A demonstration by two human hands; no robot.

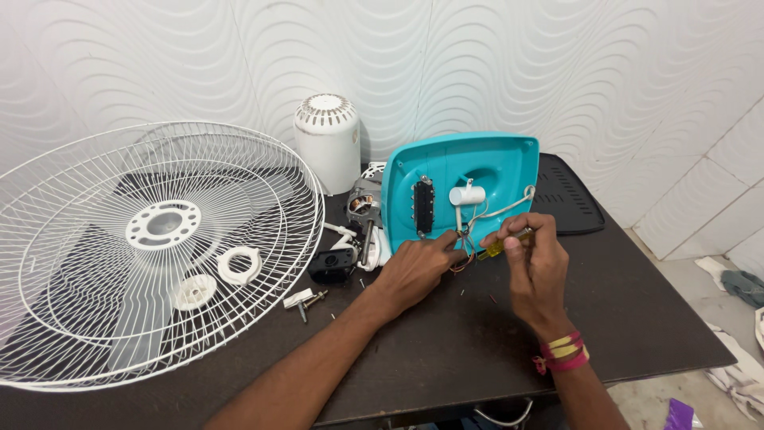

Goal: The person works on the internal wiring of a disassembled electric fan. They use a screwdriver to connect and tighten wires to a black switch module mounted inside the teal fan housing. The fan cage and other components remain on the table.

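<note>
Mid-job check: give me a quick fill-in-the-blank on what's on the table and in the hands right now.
1. The right hand holds a screwdriver with a ____ handle.
2. The left hand pinches wires at the ____ plastic housing.
3. The wire fan guard lies to the person's ____.

Missing: yellow; teal; left

Plastic, wire and dark wood

Glossy teal plastic housing [465,171]; white-coated metal wire fan guard [151,247]; matt, dark, wood-grained tabletop [446,350]; translucent yellow plastic screwdriver handle [500,245].

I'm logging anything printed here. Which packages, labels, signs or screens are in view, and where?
None can be made out: no package, label, sign or screen shows on the dark table, the teal housing or the white wall.
</note>
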